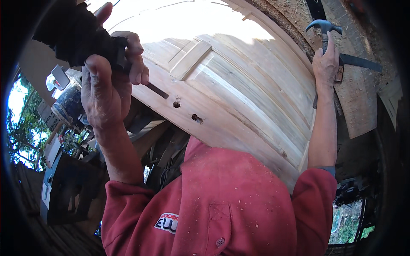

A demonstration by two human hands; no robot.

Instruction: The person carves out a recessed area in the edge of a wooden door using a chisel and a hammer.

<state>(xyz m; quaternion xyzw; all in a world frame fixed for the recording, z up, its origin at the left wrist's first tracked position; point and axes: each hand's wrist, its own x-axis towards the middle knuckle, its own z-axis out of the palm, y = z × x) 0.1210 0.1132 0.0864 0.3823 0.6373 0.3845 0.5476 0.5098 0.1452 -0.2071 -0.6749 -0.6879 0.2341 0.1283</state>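
At the upper left, close to the camera, my left hand [106, 89] has its fingers curled round a bunched black object [74, 36], which I cannot identify. My right hand [325, 66] grips the handle of a claw hammer [324, 25] at the upper right, beside a dark metal square [361, 63]. Below both hands lies a pale wooden panelled door [239, 106], with a slot and rough holes [176, 104] along its near edge and a short wooden strip [190, 59] on its face. Bright light washes out its far part.
A dusty wooden board [354, 102] with shavings is at the right. On the left are a battered dark round container [70, 104], assorted tools and scraps, and a dark box [64, 187]. Greenery shows beyond, at the far left and lower right.
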